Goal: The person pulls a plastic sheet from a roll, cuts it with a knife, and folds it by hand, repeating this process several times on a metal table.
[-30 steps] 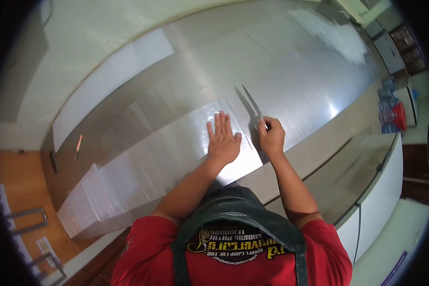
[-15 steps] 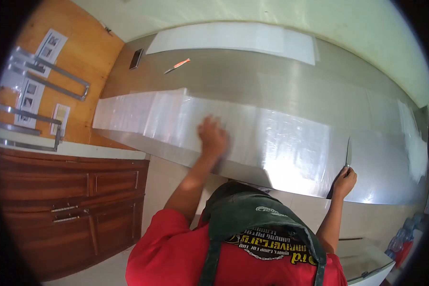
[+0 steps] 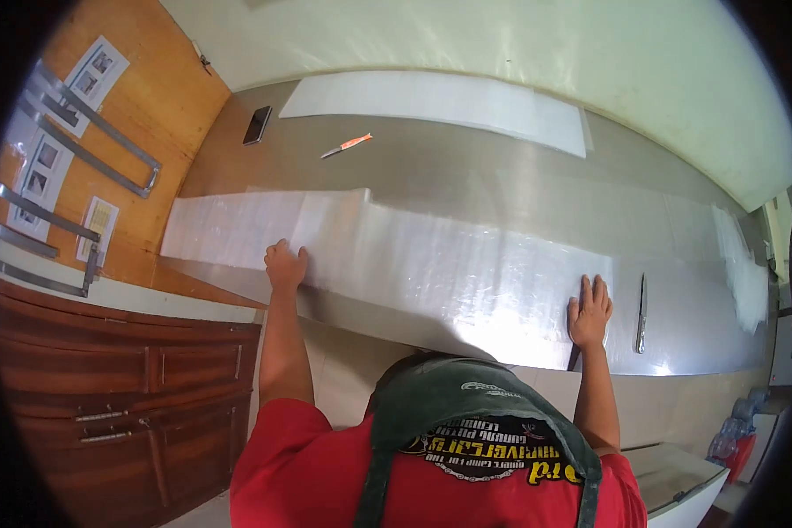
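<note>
We are leaning over the table (image 3: 502, 176) with both arms spread wide along a long clear plastic sheet (image 3: 431, 255). The sheet is lying flat on the steel, stretching from beyond our left hand (image 3: 286, 264) to just past our right hand (image 3: 590, 310).

We are pressing the right hand flat on the sheet's right end, palm down and fingers open and slightly spread, gripping nothing. We are resting the left hand on the near edge of the sheet, close to its left end, with the fingers bent. We cannot tell whether they are pinching the plastic or only pushing on it.

A knife (image 3: 642, 312) is lying on the bare steel just to the right of the right hand, apart from it, its blade pointing away from us.

Well beyond the left hand, a small knife (image 3: 348, 144) with an orange handle is lying on the table, and a phone (image 3: 257, 125) is sitting farther left of it. A white strip (image 3: 440, 97) is running along the far edge of the table. Far to the right of the right hand, more plastic (image 3: 748, 277) is lying crumpled. Below the left hand, a wooden cabinet (image 3: 106, 378) is showing its drawers.
</note>
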